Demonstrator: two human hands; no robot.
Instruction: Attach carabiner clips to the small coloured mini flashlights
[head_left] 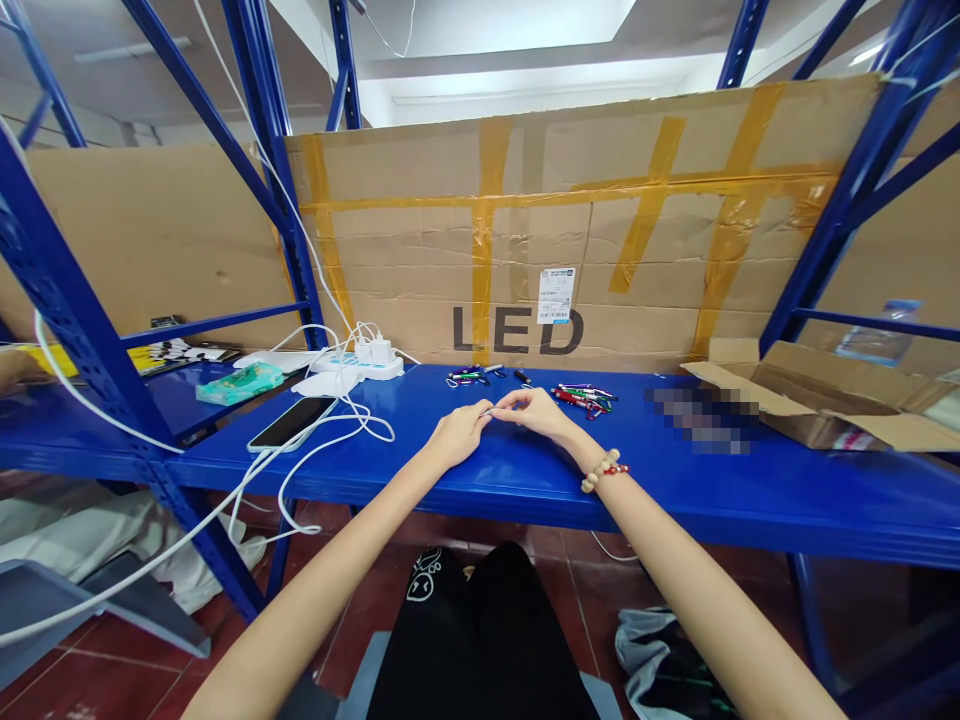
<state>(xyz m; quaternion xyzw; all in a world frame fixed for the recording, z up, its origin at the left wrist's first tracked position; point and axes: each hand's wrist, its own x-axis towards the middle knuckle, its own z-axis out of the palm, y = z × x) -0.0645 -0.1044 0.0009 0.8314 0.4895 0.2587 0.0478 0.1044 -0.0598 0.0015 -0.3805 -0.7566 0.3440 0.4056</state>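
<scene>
My left hand (463, 432) rests over the blue shelf top with its fingers curled together. Just to its right, my right hand (534, 412) is pinched, its fingertips meeting those of the left. Between the fingertips sits a small, shiny piece (489, 411), mostly hidden and too small to name. Behind the right hand lies a pile of slim red, green and purple metal pieces with clip-like loops (585, 398). A smaller pile of similar coloured pieces (469, 376) lies behind the left hand, and a short black piece (522, 377) lies between the piles.
On the left are a phone (291, 424), white cables, a power strip (382, 368) and a green soft packet (240, 383). An open cardboard box (817, 395) stands right, beside a blurred patch. A taped cardboard sheet (420, 250) and blue posts (847, 190) enclose the shelf (480, 490).
</scene>
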